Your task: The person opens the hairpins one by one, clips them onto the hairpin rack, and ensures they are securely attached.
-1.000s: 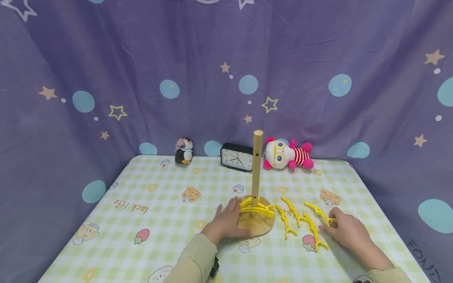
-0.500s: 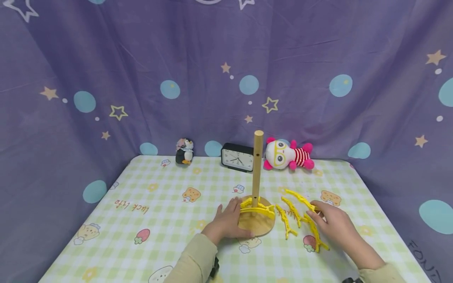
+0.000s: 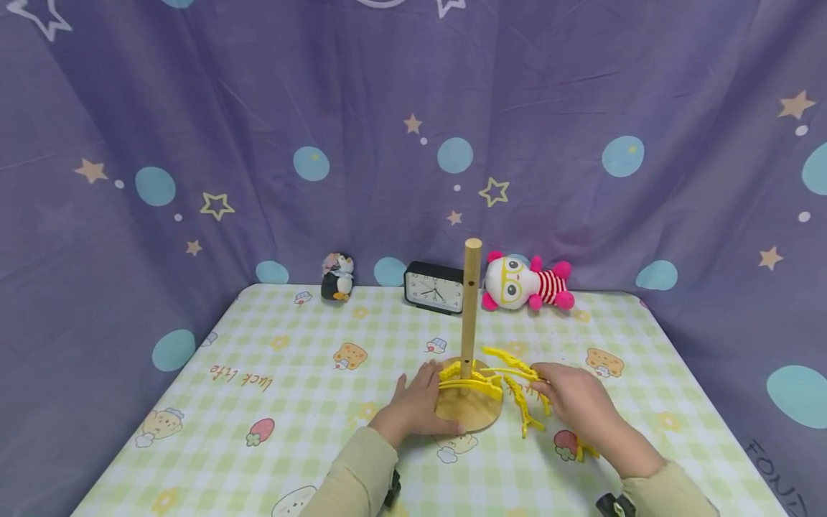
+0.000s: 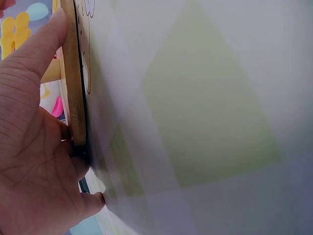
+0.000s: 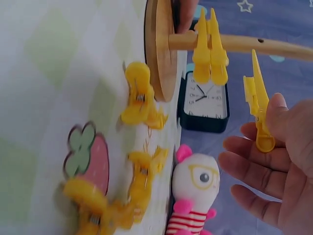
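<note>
Head: left hand (image 3: 416, 406) gripped the wooden base (image 3: 472, 414) by its rim, probably to steady the post (image 3: 469, 309). Right hand (image 3: 578, 398) pinched a yellow clip (image 3: 508, 357) just right of the post. Open tablecloth (image 3: 291, 395) lay left; loose clips (image 3: 521, 408) crowded the right.

Left wrist: thumb and fingers bracketed the rim.

Right wrist: clip pinched near its rounded end, likely keeping the tip free; clear gap to the paired clips (image 5: 202, 63) at the post.

6 yellow alligator clips (image 5: 261, 112) tot.: R-wrist view, 2 on 1 wooden stand (image 3: 470, 309), upper ctr; 1 in right hand (image 5: 293, 156), mid-R; 3 on 1 tablecloth (image 5: 39, 147), L half. Head view: 1 left hand (image 3: 415, 408), lower ctr; 1 alarm clock (image 3: 434, 289), 1 penguin toy (image 3: 337, 278), 1 plush (image 3: 526, 282) w/ glasses, ~mid-frame.
</note>
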Motion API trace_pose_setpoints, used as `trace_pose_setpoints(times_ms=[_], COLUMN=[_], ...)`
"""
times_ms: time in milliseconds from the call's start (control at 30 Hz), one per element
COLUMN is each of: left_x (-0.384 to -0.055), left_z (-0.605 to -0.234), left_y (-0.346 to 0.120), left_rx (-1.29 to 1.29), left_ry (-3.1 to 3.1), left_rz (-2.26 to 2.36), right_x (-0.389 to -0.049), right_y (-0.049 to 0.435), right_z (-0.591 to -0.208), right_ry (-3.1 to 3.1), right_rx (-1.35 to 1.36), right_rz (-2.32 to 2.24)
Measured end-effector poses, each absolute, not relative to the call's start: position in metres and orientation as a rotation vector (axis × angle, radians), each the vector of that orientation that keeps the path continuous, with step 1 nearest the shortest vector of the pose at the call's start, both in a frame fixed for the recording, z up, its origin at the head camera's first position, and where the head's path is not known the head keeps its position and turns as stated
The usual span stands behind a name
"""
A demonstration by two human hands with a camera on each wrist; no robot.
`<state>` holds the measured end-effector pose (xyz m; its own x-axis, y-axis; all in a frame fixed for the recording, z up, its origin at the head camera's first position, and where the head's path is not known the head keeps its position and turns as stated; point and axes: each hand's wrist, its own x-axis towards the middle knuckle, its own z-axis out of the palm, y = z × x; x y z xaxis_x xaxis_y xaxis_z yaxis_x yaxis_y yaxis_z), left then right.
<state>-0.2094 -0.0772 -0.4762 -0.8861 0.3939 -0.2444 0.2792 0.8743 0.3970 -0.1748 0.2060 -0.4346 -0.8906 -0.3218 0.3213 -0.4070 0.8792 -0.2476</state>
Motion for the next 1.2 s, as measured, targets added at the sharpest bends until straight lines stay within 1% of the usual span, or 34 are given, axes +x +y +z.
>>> trace_pose_setpoints(times_ms=[300,467,633,1000,1200], left_x=[-0.211,-0.211,-0.211,-0.21,-0.21], left_z=[-0.477,-0.481,-0.479,-0.476,-0.477], left_y=[-0.077,-0.077,-0.077,-0.077,-0.078], left_rx=[0.513,0.507,0.517,0.533,0.526], left_ry=[2.719,2.732,2.733,2.735,2.731], left_rz=[0.517,0.512,0.499,0.505,0.5], right_x=[-0.189,-0.197,-0.2,-0.19,-0.178], right_y=[0.172,0.156,0.148,0.157,0.179], right_z=[-0.439,-0.443,-0.447,-0.444,-0.443], right_ry=[-2.704,-2.691,-2.753,-2.802,-2.85], right_rx=[0.635,0.692,0.69,0.749,0.641], right_rz=[0.352,0.355,0.412,0.589,0.627])
